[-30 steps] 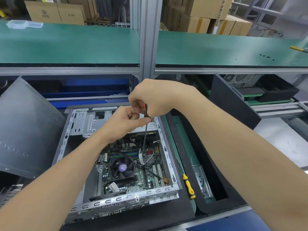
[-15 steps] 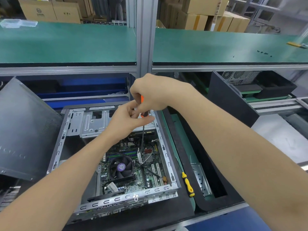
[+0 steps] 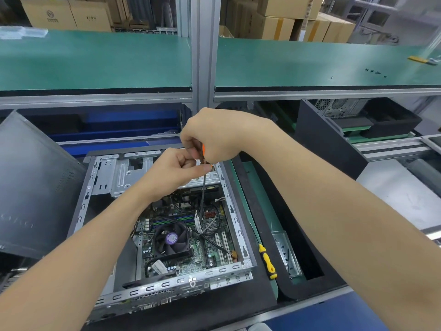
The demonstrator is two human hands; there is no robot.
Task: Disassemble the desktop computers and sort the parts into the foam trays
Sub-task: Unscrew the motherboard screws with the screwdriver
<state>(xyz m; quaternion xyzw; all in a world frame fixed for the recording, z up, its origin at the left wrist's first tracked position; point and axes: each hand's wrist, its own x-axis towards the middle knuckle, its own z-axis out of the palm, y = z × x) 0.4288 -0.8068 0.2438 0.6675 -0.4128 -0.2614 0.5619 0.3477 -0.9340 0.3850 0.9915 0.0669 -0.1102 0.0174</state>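
Orange-handled screwdriver (image 3: 202, 192) sits gripped in your right hand (image 3: 214, 137); your left hand (image 3: 176, 168) pinches its shaft. The motherboard (image 3: 200, 249) screw below likely needs steady turning.

The right hand (image 3: 214, 136) is covering almost all of an orange plastic handle (image 3: 203, 149). The left hand (image 3: 177, 170) is hiding the top of a thin dark line (image 3: 202, 194) going down into the open grey metal computer case (image 3: 236, 220). Rod or cable, it is too thin to tell. The dark grey flat side panel (image 3: 35, 187) is getting cut off by the left edge. Tiny black bits (image 3: 372, 71) on the green shelf top (image 3: 310, 63) are looking too small to name.
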